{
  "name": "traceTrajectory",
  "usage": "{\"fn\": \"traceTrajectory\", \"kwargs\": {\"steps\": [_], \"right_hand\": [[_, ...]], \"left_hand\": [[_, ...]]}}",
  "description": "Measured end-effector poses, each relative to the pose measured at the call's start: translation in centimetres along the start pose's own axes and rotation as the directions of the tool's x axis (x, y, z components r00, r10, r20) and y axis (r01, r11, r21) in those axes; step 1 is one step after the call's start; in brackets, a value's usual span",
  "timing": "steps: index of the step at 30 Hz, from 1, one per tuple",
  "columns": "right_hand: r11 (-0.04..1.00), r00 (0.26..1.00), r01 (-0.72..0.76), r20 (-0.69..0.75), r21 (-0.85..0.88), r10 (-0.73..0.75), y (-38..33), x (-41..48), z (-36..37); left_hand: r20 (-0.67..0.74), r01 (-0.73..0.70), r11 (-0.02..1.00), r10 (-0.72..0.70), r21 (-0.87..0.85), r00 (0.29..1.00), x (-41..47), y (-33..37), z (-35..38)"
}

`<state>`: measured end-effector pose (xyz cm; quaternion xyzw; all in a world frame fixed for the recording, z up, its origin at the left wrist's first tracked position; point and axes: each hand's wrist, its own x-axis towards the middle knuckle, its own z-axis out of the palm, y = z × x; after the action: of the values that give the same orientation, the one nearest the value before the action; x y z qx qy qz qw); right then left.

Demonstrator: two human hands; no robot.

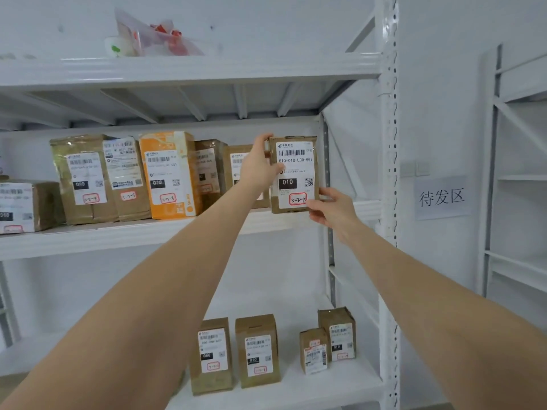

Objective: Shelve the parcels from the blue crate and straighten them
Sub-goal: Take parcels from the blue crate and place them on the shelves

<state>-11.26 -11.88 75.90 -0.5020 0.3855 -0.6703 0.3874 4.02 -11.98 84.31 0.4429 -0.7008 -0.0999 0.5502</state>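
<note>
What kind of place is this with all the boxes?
Probably a parcel storeroom or post depot: white metal shelves hold rows of brown parcels with barcode labels, and a paper sign hangs on the wall.

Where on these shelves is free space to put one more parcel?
Free: the lower shelf left of its four brown boxes; the top shelf right of the plastic bag. Crowded: the middle shelf, full up to the held parcel.

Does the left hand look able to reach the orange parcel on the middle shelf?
Probably not yet: the left hand grips the brown parcel; the orange parcel itself stands unblocked at the shelf front.
</note>
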Motion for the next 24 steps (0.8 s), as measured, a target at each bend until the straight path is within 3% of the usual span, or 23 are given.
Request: {"fn": "traceTrajectory", "kwargs": {"steps": [5, 11, 24], "right_hand": [[0.96, 0.992, 0.087, -0.061, -0.264, -0.107, -0.7, 5.2, -4.2], [0.808, 0.982, 0.115, -0.054, -0.578, -0.178, -0.5, 9.5, -8.2], [0.579, 0.983, 0.065, -0.049, -0.813, -0.179, 1.2, 13.2, -11.3]], "left_hand": [[-0.024, 0.002, 1.0, -0.002, -0.017, 1.0, 3.3, 1.9, 5.8], [-0.034, -0.004, 1.0, 0.005, 0.027, 0.999, 6.1, 3.0, 11.5], [0.009, 0.011, 0.994, -0.012, 0.112, 1.0, 8.5, 1.2, 17.8]]}}
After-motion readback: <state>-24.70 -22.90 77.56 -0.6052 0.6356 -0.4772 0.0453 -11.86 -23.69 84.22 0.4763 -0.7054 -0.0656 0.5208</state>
